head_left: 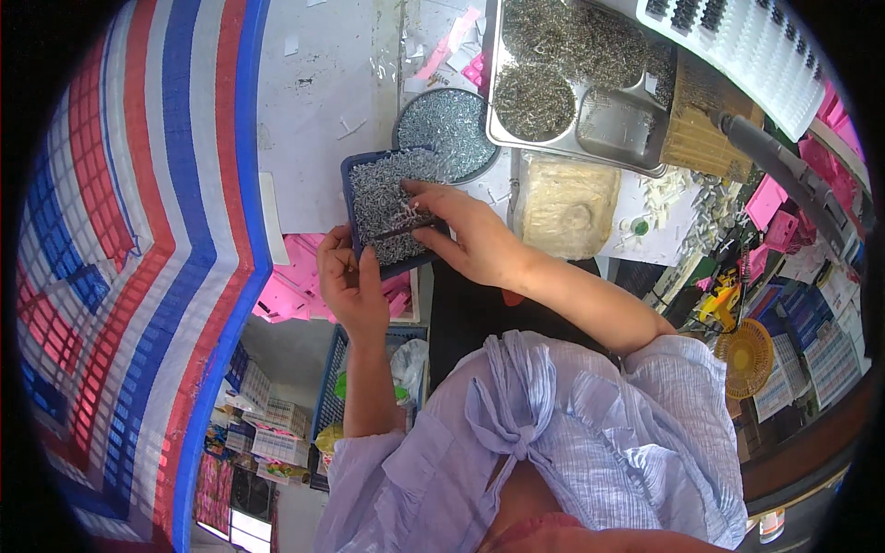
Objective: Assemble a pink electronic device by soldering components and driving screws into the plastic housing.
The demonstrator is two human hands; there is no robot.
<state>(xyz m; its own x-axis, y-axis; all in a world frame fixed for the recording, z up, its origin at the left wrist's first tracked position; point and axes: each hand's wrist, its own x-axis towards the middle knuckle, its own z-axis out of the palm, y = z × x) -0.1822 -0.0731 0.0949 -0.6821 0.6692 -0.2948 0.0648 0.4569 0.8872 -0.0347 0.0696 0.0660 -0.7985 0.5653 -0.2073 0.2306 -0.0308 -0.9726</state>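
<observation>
A dark blue plastic tray (348, 189), filled with small silvery metal pieces like screws or pins (392, 180), stands tilted at the table's near edge. My left hand (355, 288) grips its near left corner, thumb over the rim and fingers curled outside. Over the pieces, my right hand (475, 238) has its thumb and fingers bent around a thin dark strip (404, 229); small pieces lie against it, and its kind is unclear. Just behind the tray sits a round metal dish (400, 118) heaped with similar bluish-silver pieces.
A steel compartment tray (590, 157) of small springs or screws stands at the back. Right of my hands lies a wrapped, pale block (569, 205), beside scattered white plastic parts (678, 207). Striped sheeting (194, 147) hangs at left. Pink parts (300, 286) lie below the table's edge.
</observation>
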